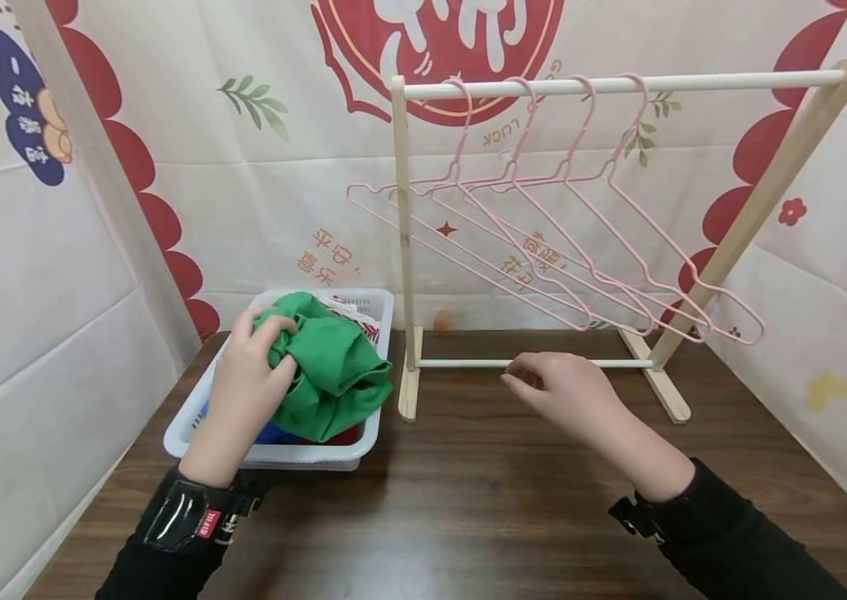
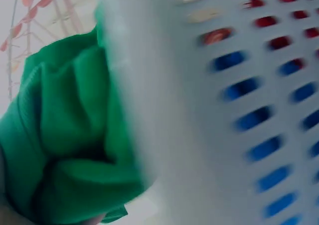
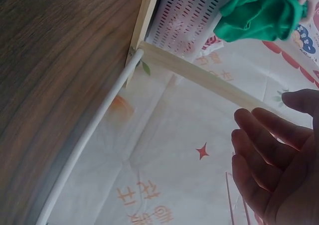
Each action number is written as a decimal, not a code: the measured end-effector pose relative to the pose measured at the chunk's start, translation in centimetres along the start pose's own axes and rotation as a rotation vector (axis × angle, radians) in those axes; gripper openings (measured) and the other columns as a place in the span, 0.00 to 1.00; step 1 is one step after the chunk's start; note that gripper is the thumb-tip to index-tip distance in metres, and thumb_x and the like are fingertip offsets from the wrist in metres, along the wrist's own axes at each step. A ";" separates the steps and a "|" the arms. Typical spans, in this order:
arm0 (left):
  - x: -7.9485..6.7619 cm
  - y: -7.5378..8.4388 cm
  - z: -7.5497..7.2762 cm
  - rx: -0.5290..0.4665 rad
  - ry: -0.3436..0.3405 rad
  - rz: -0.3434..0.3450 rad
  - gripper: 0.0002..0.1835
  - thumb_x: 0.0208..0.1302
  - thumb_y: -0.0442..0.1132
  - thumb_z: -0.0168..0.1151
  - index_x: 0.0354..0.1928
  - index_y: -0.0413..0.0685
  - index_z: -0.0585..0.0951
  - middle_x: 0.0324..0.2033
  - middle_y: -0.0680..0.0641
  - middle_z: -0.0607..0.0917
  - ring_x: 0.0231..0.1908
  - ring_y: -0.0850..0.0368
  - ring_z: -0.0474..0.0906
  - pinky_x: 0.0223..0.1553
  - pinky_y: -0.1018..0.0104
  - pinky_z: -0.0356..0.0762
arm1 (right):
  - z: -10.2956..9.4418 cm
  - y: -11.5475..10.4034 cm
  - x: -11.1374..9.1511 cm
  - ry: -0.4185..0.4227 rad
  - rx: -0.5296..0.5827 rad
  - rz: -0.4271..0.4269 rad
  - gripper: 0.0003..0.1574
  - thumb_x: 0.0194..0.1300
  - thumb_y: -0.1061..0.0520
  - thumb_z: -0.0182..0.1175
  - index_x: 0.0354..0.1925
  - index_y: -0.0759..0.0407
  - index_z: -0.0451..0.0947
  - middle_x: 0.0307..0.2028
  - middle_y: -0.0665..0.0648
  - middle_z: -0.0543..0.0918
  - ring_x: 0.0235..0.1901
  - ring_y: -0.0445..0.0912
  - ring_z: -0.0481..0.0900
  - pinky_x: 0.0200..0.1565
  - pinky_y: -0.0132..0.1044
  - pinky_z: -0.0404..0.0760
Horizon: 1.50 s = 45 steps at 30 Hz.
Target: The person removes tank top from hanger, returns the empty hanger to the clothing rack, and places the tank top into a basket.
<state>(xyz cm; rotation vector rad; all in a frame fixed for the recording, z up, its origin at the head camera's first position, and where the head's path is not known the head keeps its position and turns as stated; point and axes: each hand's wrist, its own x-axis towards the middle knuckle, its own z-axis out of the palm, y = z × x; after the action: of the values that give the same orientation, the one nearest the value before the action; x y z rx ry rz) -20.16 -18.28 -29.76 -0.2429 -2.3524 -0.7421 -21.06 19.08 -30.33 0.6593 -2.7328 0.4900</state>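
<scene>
A bunched green cloth (image 1: pixel 333 358) is gripped by my left hand (image 1: pixel 254 358), over the white plastic basket (image 1: pixel 386 333). In the left wrist view the green cloth (image 2: pixel 75 120) fills the left side, beside the basket's perforated wall (image 2: pixel 199 125). Blue, red and patterned fabric (image 1: pixel 352 312) lies under it, partly hidden. My right hand (image 1: pixel 562 387) hovers in front of the rack's lower bar, its fingers loosely bent with nothing in them. The right wrist view shows those fingers (image 3: pixel 269 160) slightly spread.
A wooden rack with a white top bar (image 1: pixel 694 82) stands right of the basket. Several pink hangers (image 1: pixel 573 192) hang from it. Its left foot (image 1: pixel 409 392) is close to the basket. Printed cloth (image 1: pixel 258 217) lines the back and sides of the brown table (image 1: pixel 483 517).
</scene>
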 end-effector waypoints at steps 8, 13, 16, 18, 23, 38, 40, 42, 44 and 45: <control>-0.5 -0.7 2.5 0.170 -0.196 0.005 0.15 0.61 0.29 0.59 0.48 0.51 0.82 0.59 0.38 0.71 0.55 0.35 0.70 0.47 0.36 0.73 | 0.4 0.2 0.0 -0.012 -0.010 0.004 0.12 0.67 0.46 0.60 0.39 0.50 0.84 0.22 0.40 0.76 0.23 0.37 0.72 0.28 0.38 0.71; -0.8 -0.7 3.6 0.238 -0.292 0.063 0.14 0.60 0.31 0.62 0.47 0.51 0.83 0.59 0.38 0.72 0.54 0.35 0.72 0.45 0.37 0.75 | 0.5 0.2 0.0 -0.024 -0.012 0.003 0.12 0.67 0.46 0.60 0.39 0.50 0.85 0.23 0.40 0.77 0.24 0.36 0.73 0.29 0.38 0.73; -0.9 -0.6 4.2 0.282 -0.354 0.113 0.15 0.60 0.33 0.63 0.49 0.50 0.83 0.59 0.37 0.72 0.53 0.35 0.74 0.46 0.39 0.75 | 0.6 0.2 0.0 -0.025 -0.013 0.001 0.11 0.67 0.47 0.61 0.38 0.50 0.85 0.23 0.40 0.78 0.25 0.36 0.74 0.29 0.39 0.73; -1.0 -0.6 4.5 0.308 -0.391 0.145 0.16 0.59 0.34 0.64 0.51 0.49 0.82 0.58 0.36 0.73 0.53 0.35 0.74 0.47 0.39 0.75 | 0.7 0.2 0.0 -0.028 -0.013 0.004 0.11 0.67 0.47 0.61 0.38 0.50 0.85 0.24 0.40 0.78 0.25 0.36 0.74 0.29 0.39 0.74; -1.3 -0.5 5.1 0.369 -0.517 0.199 0.19 0.61 0.38 0.64 0.55 0.47 0.81 0.58 0.36 0.75 0.56 0.35 0.72 0.54 0.39 0.71 | 1.0 0.1 -0.1 -0.048 -0.010 0.013 0.12 0.68 0.46 0.59 0.40 0.50 0.85 0.24 0.40 0.78 0.25 0.36 0.74 0.29 0.38 0.74; -1.8 0.2 5.3 0.419 -0.604 0.211 0.27 0.62 0.44 0.63 0.62 0.44 0.76 0.57 0.41 0.78 0.58 0.39 0.72 0.56 0.42 0.71 | 1.0 0.2 0.2 -0.046 -0.013 -0.011 0.09 0.66 0.47 0.61 0.38 0.48 0.84 0.23 0.39 0.77 0.25 0.36 0.74 0.30 0.39 0.74; -2.0 0.4 5.1 0.408 -0.608 0.197 0.27 0.62 0.45 0.63 0.62 0.45 0.76 0.58 0.41 0.78 0.58 0.39 0.71 0.56 0.41 0.71 | 0.9 0.2 0.1 -0.046 -0.013 -0.012 0.09 0.66 0.47 0.61 0.38 0.48 0.84 0.23 0.39 0.78 0.25 0.36 0.75 0.30 0.39 0.74; -2.1 0.5 4.8 0.399 -0.584 0.186 0.27 0.61 0.46 0.64 0.62 0.46 0.77 0.58 0.42 0.77 0.58 0.39 0.71 0.54 0.41 0.72 | 0.8 0.1 0.1 -0.049 -0.013 -0.013 0.10 0.67 0.47 0.60 0.39 0.48 0.84 0.23 0.39 0.78 0.25 0.35 0.75 0.30 0.39 0.74; -2.3 0.7 4.4 0.397 -0.545 0.184 0.26 0.60 0.46 0.64 0.60 0.48 0.78 0.56 0.42 0.78 0.56 0.40 0.72 0.51 0.41 0.74 | 0.7 0.1 0.1 -0.052 -0.013 -0.013 0.10 0.67 0.46 0.60 0.39 0.48 0.85 0.23 0.39 0.78 0.25 0.35 0.75 0.30 0.39 0.74; -2.3 0.8 4.2 0.395 -0.521 0.185 0.25 0.60 0.47 0.65 0.59 0.48 0.79 0.56 0.42 0.78 0.54 0.40 0.73 0.50 0.42 0.76 | 0.7 0.1 0.2 -0.053 -0.012 -0.010 0.11 0.67 0.46 0.60 0.39 0.48 0.85 0.23 0.39 0.78 0.25 0.36 0.75 0.29 0.38 0.74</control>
<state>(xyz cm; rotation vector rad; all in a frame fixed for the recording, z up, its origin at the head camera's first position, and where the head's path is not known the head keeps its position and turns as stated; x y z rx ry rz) -20.30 -15.21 -33.54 -0.5204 -2.8495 -0.1167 -21.35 18.82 -30.88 0.6925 -2.7776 0.4591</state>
